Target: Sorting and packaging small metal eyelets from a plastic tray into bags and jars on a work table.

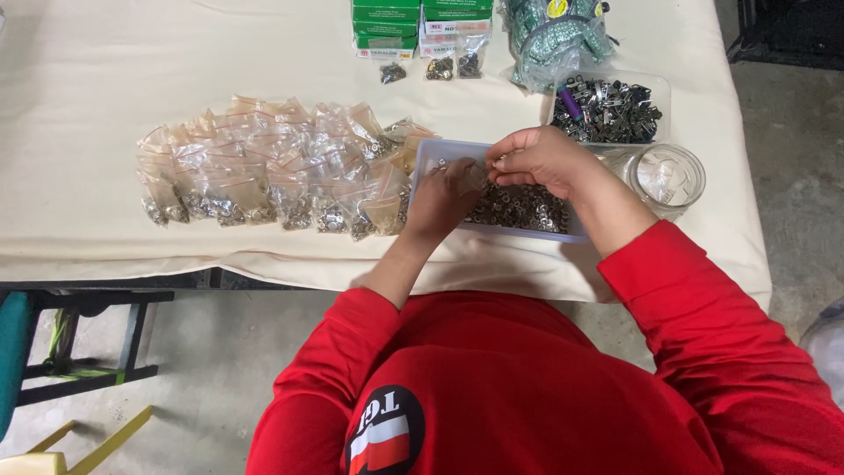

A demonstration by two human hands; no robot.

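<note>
Sitting at far left: a teal seat [12,347] on a dark frame, below the table edge, with a yellow-green frame [97,444] on the floor near it.
Table: a cream cloth [79,176] covers the top and hangs over the near edge.
Filled bags: a heap of small clear bags [272,171] of metal fittings lies in overlapping rows on the cloth, left of the tray and touching its left wall.
Left hand [444,195]: it hovers over the left part of the tray, fingers curled close together and pinching a small clear bag [476,176]; how firmly cannot be told, as the fingertips are partly hidden.
Small clear bag: held between both hands, above the tray, just beside the heap.
Tray [424,158]: a shallow pale plastic tray with loose small metal rings [519,207] across its floor.
Right hand [538,158]: it is above the tray's far side, fingers bent inward, thumb and forefinger closed on the bag's top edge.
Back row: green boxes [387,26] stand at the far edge, three tiny filled bags [440,69] before them, then a bag of green beaded pieces [558,35].
Right of tray: a clear container of dark metal clips [611,110], and nearer, a clear round jar [668,179].
Sleeves: red sleeves [694,299] on both arms.
</note>
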